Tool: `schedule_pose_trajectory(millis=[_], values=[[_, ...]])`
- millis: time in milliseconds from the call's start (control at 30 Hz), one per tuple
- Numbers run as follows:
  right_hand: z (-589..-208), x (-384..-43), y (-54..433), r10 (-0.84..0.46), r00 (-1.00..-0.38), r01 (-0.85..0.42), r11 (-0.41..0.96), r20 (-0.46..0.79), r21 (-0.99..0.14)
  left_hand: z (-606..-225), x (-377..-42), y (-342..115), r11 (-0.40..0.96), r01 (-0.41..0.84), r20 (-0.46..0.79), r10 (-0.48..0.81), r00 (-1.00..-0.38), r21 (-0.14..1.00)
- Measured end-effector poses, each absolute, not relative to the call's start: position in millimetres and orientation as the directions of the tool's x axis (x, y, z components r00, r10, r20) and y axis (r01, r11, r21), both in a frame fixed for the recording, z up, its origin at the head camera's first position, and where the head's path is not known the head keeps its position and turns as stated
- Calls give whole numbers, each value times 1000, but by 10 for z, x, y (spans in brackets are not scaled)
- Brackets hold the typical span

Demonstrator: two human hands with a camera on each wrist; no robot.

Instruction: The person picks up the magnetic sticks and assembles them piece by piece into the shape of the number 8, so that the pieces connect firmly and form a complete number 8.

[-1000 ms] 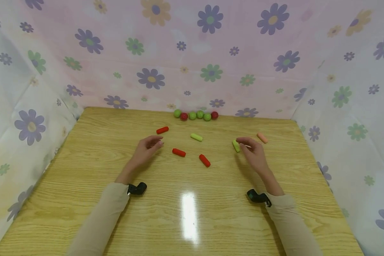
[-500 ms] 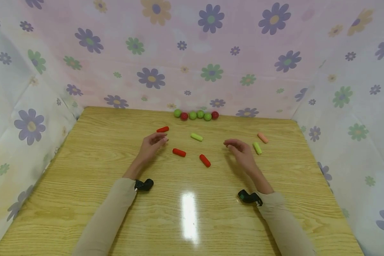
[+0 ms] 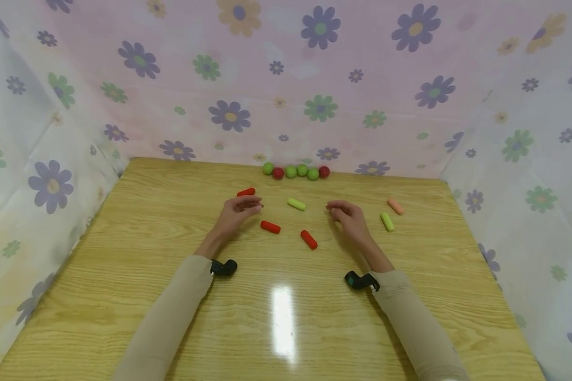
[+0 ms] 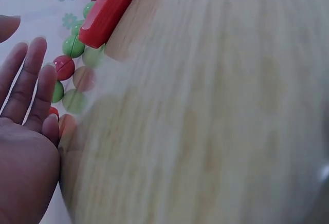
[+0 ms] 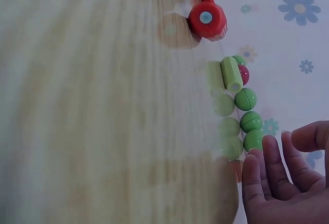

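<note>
My left hand point(image 3: 235, 215) hovers over the table with relaxed fingers and holds nothing. Just beyond its fingertips lies a red stick point(image 3: 246, 192), partly covered by the hand. Two more red sticks, one at the left point(image 3: 270, 227) and one at the middle point(image 3: 309, 239), lie nearer to me. My right hand point(image 3: 352, 221), also holding nothing, has its fingers loosely bent. Between the hands is a light green stick point(image 3: 296, 204). Another light green stick point(image 3: 387, 221) and an orange stick point(image 3: 395, 206) lie to the right of the right hand. In the left wrist view a red stick point(image 4: 109, 13) looks faceted.
Green balls point(image 3: 291, 171) and dark red balls point(image 3: 278, 173) stand in a row along the table's back edge. Flower-patterned cloth point(image 3: 286, 84) rises behind and at both sides. The wooden table point(image 3: 219, 328) is glossy. Each wrist carries a black camera point(image 3: 225, 268).
The right hand has left the right-hand light green stick, which now lies further right beside the orange one. Both hands have moved inward toward the middle.
</note>
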State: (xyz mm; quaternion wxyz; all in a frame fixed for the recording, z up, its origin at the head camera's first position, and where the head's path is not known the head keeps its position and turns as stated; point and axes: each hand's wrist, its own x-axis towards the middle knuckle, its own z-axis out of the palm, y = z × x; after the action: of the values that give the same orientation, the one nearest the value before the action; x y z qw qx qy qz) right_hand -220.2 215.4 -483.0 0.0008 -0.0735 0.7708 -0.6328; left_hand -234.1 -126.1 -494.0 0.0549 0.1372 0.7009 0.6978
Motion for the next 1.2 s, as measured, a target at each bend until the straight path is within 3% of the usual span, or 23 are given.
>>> schedule_pose_trajectory(millis=[333, 533, 900, 1033, 1200], values=[[-4773, -2468, 2087, -30, -1000, -11, 191, 6, -981, -4808, -2433, -1192, 167, 139, 73, 346, -935, 976], [-4786, -2644, 2092, -46, -996, -86, 142, 80, -986, -4727, -2550, -1099, 253, 194, 75, 415, -907, 948], [-4553, -2928, 2092, -88, -983, -173, 128, 163, -977, -4703, -2725, -846, 243, 273, 127, 488, -864, 931], [-4397, -2982, 2034, -92, -981, -183, 149, 171, -972, -4718, -2753, -811, 255, 257, 107, 483, -869, 932], [-4507, -3165, 2039, -69, -987, -159, 239, 146, -958, -4751, -2766, -774, 264, 209, 54, 492, -869, 942]])
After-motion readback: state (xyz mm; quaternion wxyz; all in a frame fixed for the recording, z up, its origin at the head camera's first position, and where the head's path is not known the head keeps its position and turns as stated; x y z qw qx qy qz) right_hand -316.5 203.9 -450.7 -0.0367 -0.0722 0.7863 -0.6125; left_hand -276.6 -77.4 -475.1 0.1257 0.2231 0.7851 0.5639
